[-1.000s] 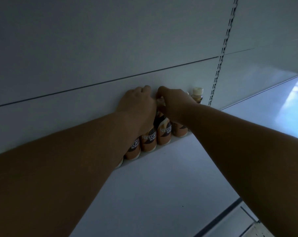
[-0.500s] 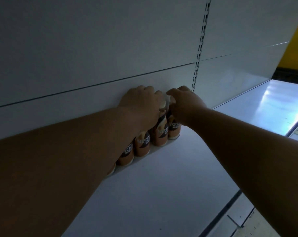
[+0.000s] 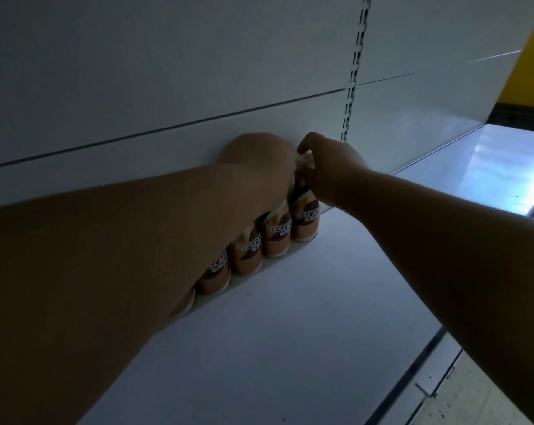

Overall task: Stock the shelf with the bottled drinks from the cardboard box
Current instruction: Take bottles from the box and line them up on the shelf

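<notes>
A row of several orange-and-brown Nescafé bottles (image 3: 276, 236) stands against the back panel of the white shelf (image 3: 290, 317). My left hand (image 3: 259, 157) lies over the tops of the bottles in the row, its fingers hidden behind it. My right hand (image 3: 330, 167) grips the cap and neck of the rightmost bottle (image 3: 305, 220), which stands on the shelf board. The cardboard box is out of sight.
A slotted upright (image 3: 354, 69) runs up the back panel just right of my hands. The shelf board goes on to the right, brightly lit (image 3: 498, 167). A yellow wall (image 3: 532, 56) shows at top right, floor (image 3: 474, 403) at bottom right.
The view has swung left, so the bottles and my hands sit further right in frame. My left hand has slid over the bottle tops; my right hand has closed lower on the end bottle.
</notes>
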Action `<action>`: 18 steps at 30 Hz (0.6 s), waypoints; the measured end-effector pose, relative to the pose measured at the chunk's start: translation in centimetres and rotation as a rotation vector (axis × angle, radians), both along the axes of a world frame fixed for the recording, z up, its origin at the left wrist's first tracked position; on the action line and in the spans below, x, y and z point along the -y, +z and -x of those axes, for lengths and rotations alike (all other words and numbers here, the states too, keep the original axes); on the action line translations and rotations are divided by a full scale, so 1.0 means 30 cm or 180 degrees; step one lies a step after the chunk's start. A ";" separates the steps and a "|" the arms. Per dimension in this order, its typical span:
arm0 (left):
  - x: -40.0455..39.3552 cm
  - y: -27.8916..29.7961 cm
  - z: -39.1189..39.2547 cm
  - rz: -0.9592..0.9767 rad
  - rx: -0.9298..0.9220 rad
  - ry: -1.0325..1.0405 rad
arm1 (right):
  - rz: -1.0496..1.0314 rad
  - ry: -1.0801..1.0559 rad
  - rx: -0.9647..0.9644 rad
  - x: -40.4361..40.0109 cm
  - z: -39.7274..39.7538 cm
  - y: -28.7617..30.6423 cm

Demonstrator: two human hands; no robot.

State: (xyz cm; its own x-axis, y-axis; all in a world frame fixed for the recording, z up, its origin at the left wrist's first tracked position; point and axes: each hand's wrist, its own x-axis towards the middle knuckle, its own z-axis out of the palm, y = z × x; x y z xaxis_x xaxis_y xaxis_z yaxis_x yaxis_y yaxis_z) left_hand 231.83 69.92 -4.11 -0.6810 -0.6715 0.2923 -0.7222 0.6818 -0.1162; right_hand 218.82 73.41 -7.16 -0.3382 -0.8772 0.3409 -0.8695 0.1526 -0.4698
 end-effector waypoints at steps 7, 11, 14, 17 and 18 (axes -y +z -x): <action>-0.007 -0.005 -0.041 0.0036 0.0123 -0.0054 | -0.0058 0.0181 0.0114 -0.005 -0.018 -0.002; -0.013 0.001 -0.038 0.0087 0.0211 -0.0076 | -0.0069 0.0153 0.0207 -0.007 -0.014 -0.004; -0.016 -0.004 -0.035 0.0096 0.0209 -0.0031 | -0.0113 0.0188 0.0109 0.003 -0.018 -0.005; -0.015 -0.020 -0.035 0.0269 0.0133 -0.0030 | -0.0141 0.0254 -0.0061 0.012 -0.017 -0.001; -0.013 -0.024 -0.035 0.0295 0.0115 -0.0027 | -0.0137 0.0248 -0.0111 0.013 -0.016 0.001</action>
State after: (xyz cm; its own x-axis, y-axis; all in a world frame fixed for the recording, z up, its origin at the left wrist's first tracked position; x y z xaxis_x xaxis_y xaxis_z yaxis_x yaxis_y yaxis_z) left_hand 232.88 70.31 -4.82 -0.6977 -0.6369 0.3280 -0.7107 0.6729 -0.2050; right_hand 219.30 73.03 -7.15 -0.2570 -0.9144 0.3127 -0.8952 0.1034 -0.4335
